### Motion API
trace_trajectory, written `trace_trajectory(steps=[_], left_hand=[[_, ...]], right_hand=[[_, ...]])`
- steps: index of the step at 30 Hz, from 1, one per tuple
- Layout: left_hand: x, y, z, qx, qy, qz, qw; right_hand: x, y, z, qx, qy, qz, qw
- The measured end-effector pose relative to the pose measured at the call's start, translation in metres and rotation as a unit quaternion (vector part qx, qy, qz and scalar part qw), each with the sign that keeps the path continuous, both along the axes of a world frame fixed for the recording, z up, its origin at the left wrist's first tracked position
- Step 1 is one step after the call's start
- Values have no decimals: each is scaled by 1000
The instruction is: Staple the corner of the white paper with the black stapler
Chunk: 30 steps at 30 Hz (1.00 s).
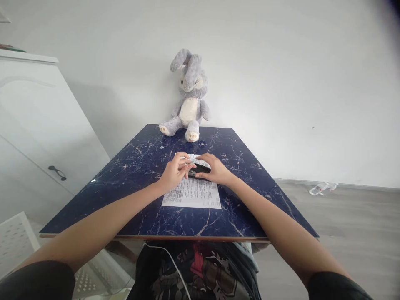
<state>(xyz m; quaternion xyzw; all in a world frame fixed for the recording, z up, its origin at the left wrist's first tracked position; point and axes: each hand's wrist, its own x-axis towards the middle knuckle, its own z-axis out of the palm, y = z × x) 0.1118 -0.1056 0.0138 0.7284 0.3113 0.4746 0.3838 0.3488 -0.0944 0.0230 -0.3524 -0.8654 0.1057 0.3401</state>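
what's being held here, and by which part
A black object, by its right end, in the right hand; the left hand is at its left end.

The tabletop (140, 166) is deep blue, veined in white like marble. The plush rabbit (189, 96) is soft grey with a cream belly, the sheet (200, 193) white under dark print, the object on it (203, 168) black, the wall (281, 83) pale grey.

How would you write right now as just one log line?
right hand: around black object; left hand: fingers at its left end; printed sheet: underneath; plush bunny: sitting on blue table, far side
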Motion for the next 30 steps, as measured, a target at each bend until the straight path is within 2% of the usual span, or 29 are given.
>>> trace_trajectory(steps=[2, 5, 9, 11, 12, 14, 16, 17, 19, 20, 23, 26, 30], left_hand=[[2, -4, -3, -10, 9, -36, 999], [4, -7, -6, -6, 18, -63, 998], [4, -3, -3, -2, 27, -91, 996], [-4, 10, 1, 15, 28, -59, 998], [-12, 20, 2, 33, 31, -22, 999], [-35, 48, 3, 89, 77, 100, 988], [-63, 79, -1, 140, 202, 185, 952], [-77, 94, -5, 141, 261, 217, 930], [-98, 116, -15, 82, 366, 265, 889], [-104, 123, -21, 49, 406, 279, 869], [-110, 133, -33, 35, 489, 254, 834], [-106, 134, -36, 31, 524, 233, 819], [-105, 136, -35, 24, 539, 230, 810]], right_hand=[[-3, -6, 5, 87, 39, 56, 994], [-10, -14, 9, 149, 27, 133, 980], [-14, -13, 5, 190, 32, 118, 974], [-7, -6, 4, 167, 57, 72, 982], [1, -1, 4, 145, 76, 30, 986], [23, 13, 3, 87, 116, -81, 986], [53, 29, 0, 20, 132, -189, 973], [69, 36, -3, -20, 123, -223, 967], [99, 49, -11, -80, 100, -282, 951], [110, 55, -16, -101, 88, -305, 943], [131, 67, -30, -134, 56, -338, 930], [132, 74, -40, -138, 27, -331, 933], [127, 79, -44, -122, 36, -350, 928]])
